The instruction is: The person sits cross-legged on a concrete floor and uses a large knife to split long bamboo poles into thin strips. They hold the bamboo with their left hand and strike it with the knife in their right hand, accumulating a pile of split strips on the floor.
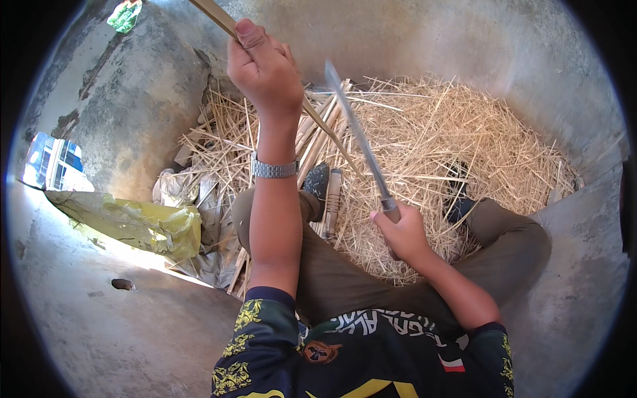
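My left hand point(267, 74) is raised high at the upper middle, closed round a long, thin bamboo strip point(213, 13). The strip leaves the picture at the top and slants down behind my wrist toward the straw. Lower and to the right, my right hand point(406, 235) grips a long knife point(363, 136) by its handle, with the blade pointing up and slightly left. The blade is apart from the strip, and its tip is a little blurred. Beneath both hands lies a heap of pale shavings and thin splints point(424, 139).
Several split bamboo pieces point(326, 126) lie among the shavings. A short bamboo section point(333, 199) stands beside my shoe point(317, 180). Yellow plastic sheeting point(169, 229) hangs at the left near a gap. Grey concrete walls point(424, 40) curve round the space.
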The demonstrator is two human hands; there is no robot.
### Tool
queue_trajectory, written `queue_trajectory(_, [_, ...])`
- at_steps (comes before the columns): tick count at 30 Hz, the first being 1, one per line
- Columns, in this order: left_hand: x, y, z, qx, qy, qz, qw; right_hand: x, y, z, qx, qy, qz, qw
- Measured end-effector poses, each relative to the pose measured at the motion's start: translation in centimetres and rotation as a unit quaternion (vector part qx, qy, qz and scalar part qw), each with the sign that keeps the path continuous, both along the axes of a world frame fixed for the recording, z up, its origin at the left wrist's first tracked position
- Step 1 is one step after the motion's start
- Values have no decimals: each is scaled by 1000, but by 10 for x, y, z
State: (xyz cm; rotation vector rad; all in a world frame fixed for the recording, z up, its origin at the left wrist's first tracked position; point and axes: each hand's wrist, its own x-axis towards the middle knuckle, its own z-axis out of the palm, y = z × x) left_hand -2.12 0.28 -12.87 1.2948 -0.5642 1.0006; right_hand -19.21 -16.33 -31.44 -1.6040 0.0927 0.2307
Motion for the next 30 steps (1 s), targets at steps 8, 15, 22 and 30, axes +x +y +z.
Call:
queue_trajectory(8, [-2,-2,2,-19,21,-60,998,14,-2,-23,-50,-21,29,998])
queue_trajectory(15, [4,8,1,-46,8,-15,999,22,-15,-37,-37,104,-25,994])
queue_trajectory(22, [9,2,-5,-89,-9,165,982,-5,19,-33,6,-92,-57,994])
queue_trajectory(30, [9,12,-1,-67,25,59,996,10,-2,-30,-99,-33,61,993])
